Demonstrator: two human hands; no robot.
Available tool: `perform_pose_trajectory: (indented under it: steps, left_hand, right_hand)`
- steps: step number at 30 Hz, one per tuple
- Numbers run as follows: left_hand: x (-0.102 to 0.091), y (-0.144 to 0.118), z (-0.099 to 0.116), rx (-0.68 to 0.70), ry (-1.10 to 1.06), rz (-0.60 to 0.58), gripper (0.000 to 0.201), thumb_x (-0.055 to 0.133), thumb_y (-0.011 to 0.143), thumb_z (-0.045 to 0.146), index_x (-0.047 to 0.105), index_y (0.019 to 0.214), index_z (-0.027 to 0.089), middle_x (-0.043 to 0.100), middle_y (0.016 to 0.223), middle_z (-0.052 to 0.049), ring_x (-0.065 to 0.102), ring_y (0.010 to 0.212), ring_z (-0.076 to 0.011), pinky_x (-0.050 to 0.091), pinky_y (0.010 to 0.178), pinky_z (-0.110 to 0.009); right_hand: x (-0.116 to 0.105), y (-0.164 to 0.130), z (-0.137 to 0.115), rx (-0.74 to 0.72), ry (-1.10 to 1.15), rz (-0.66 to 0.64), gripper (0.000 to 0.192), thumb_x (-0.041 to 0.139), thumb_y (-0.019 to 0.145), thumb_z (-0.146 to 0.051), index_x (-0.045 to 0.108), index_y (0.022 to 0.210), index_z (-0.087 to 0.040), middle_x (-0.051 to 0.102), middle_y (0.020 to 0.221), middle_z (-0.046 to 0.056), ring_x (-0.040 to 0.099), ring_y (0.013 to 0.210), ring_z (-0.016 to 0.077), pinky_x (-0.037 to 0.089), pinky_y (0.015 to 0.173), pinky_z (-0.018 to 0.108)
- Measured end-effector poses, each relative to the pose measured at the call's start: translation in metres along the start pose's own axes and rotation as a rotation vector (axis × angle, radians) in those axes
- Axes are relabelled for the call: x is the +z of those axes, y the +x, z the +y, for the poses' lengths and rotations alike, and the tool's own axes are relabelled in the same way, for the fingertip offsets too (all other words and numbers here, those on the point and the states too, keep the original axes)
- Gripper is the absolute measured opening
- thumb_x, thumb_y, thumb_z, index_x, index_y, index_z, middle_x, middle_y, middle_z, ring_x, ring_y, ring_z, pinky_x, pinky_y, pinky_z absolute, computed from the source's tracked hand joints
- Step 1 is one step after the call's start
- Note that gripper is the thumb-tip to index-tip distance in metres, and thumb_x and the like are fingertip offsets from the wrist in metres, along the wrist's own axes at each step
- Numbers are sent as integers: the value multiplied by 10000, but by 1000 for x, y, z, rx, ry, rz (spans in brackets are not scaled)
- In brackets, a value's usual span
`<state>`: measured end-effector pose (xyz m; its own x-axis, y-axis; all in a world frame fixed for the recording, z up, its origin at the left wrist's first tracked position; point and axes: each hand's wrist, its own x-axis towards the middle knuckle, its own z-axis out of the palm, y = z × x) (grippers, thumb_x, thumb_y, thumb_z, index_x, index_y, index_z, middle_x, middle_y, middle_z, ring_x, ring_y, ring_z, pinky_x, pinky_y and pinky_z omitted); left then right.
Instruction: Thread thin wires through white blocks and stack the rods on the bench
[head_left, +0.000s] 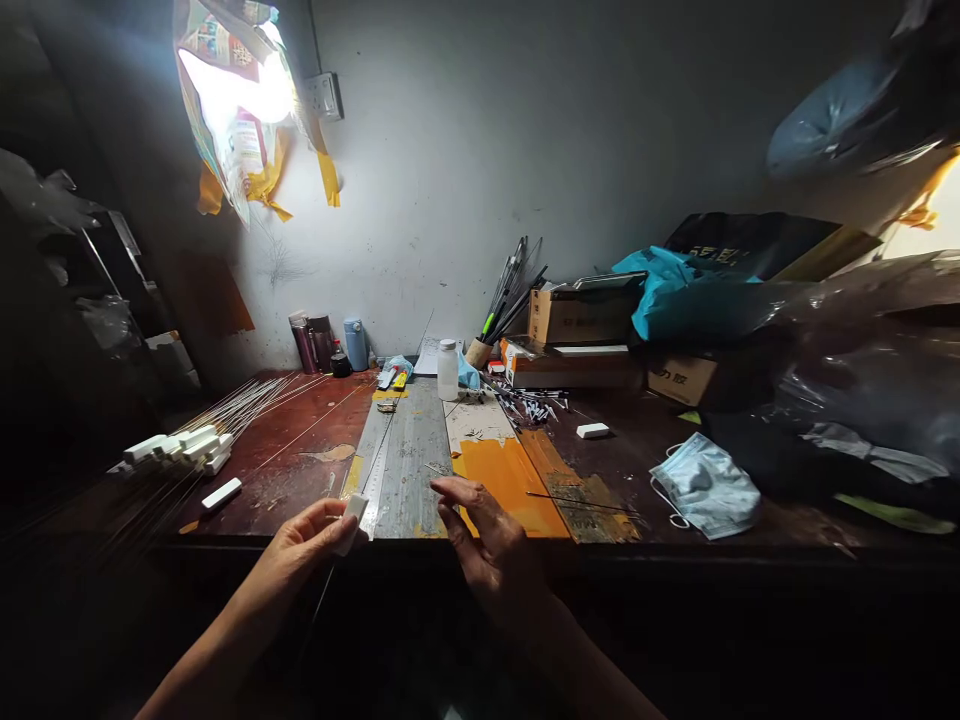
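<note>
My left hand (pixel 311 540) grips a small white block (pixel 352 518) at the near edge of the wooden workbench (pixel 300 450), with a thin rod running down from it. My right hand (pixel 484 535) hovers beside it over the grey metal plate (pixel 409 460), thumb and forefinger pinched together; whether they hold something thin I cannot tell. A steel ruler (pixel 375 475) lies along the plate's left side. An orange sheet (pixel 510 480) sits just right of my right hand.
Several white blocks on thin rods (pixel 180 448) lie at the left, one loose white block (pixel 221 493) nearer. A white bottle (pixel 448 370), flasks (pixel 315 343), a brush holder (pixel 480 350), cardboard boxes (pixel 581 315), a face mask (pixel 705 487) and plastic bags (pixel 862 370) crowd the back and right.
</note>
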<state>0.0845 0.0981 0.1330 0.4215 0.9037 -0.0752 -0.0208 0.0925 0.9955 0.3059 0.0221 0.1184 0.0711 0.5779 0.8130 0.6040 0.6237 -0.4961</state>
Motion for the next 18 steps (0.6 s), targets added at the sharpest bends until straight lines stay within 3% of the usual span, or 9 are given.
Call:
perform_pose_trajectory:
  steps: [7, 10, 13, 15, 18]
  left_hand:
    - [31, 18, 64, 218, 123, -125, 404, 710, 730, 497, 656, 920, 144, 687, 848, -65, 611, 862, -217, 414, 839, -307]
    - [57, 15, 76, 327, 377, -265, 301, 651, 795, 427, 654, 914, 151, 667, 838, -52, 595, 811, -198, 430, 742, -280]
    - [89, -3, 65, 476, 740, -336, 201, 571, 852, 356, 650, 865, 172, 646, 764, -23, 578, 714, -177, 419, 641, -263]
    - [108, -18, 48, 611, 965, -333, 178, 516, 890, 284, 639, 812, 182, 648, 708, -9, 589, 672, -173, 433, 659, -283]
    - [130, -43, 12, 1017, 1126, -193, 177, 476, 912, 188, 653, 910, 176, 723, 881, -62, 655, 852, -234, 422, 874, -400]
  right_hand:
    - [-56, -7, -30, -132, -192, 12, 426, 495, 909, -76, 510, 1283, -282, 642, 1140, 61, 605, 1082, 198, 537, 908, 349]
    - [-80, -8, -39, -216, -433, 22, 478, 476, 906, -46, 476, 1339, -247, 610, 1218, 80, 587, 1109, 199, 520, 928, 347]
    - [-96, -16, -44, -255, -678, -6, 494, 468, 898, -37, 466, 1364, -202, 602, 1257, 109, 600, 1076, 223, 500, 926, 369]
    - [-104, -29, -46, -228, -753, -44, 404, 471, 900, -52, 557, 1275, -177, 672, 1135, 106, 642, 939, 225, 518, 855, 373]
    - [-116, -60, -48, -95, -761, -165, 264, 458, 920, -105, 662, 1074, -170, 717, 875, 68, 646, 736, 199, 540, 684, 325]
